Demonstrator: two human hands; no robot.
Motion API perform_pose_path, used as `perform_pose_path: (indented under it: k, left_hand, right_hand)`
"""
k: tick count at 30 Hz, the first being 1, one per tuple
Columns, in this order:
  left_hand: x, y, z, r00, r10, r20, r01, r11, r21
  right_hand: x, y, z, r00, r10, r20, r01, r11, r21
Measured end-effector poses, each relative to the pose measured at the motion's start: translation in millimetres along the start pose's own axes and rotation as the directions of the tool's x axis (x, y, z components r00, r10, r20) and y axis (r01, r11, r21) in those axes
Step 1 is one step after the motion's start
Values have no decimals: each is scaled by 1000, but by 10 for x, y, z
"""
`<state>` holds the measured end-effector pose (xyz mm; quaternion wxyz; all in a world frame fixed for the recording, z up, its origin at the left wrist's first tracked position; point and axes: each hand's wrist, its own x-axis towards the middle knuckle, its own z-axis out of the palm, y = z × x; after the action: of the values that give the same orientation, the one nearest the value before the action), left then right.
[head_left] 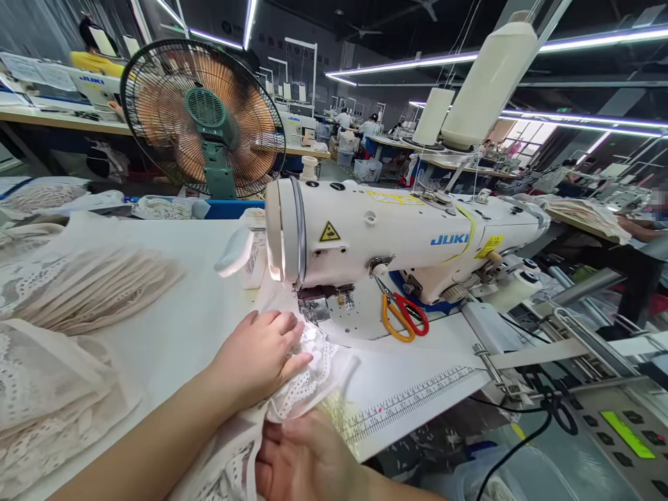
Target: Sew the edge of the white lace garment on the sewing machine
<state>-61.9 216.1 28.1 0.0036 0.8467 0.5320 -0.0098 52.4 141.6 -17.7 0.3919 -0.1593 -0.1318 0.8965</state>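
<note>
White lace fabric (pixel 307 372) runs from the needle area of a white sewing machine (pixel 360 229) down toward the bottom edge. My left hand (pixel 261 355) lies on it just in front of the presser foot, palm down, with its fingers pressing the cloth. Lower down, my right hand (pixel 307 456) is turned palm up, its curled fingers around the hanging part of the same fabric. Orange and red scissors (pixel 404 316) rest beside the machine's base, to the right of the needle.
Piles of beige lace pieces (pixel 99 285) cover the left of the white table (pixel 198 306). Behind stands a large fan (pixel 206 115). Thread cones (pixel 490 76) rise above the machine. At the lower right are a control panel (pixel 616 431) and black cables.
</note>
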Motion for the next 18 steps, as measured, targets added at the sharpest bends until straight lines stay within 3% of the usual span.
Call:
perform_pose_path:
  k: [6, 10, 13, 16, 18]
  left_hand:
    - [39, 15, 12, 996, -73, 45, 68, 993, 98]
    - [42, 36, 6, 990, -76, 123, 63, 992, 108]
    - [30, 15, 24, 991, -67, 115, 50, 988, 144]
    - [18, -70, 56, 994, -50, 95, 36, 988, 149]
    - [10, -162, 75, 993, -43, 106, 33, 995, 94]
  right_hand:
    - [22, -5, 22, 997, -66, 37, 65, 997, 29]
    - [57, 2, 48, 994, -81, 72, 77, 995, 60]
    - [70, 12, 51, 989, -90, 115, 87, 996, 27]
    - [-13, -53, -25, 991, -8, 130, 26, 990, -138]
    - [-127, -207, -110, 990, 86, 114, -38, 928, -370]
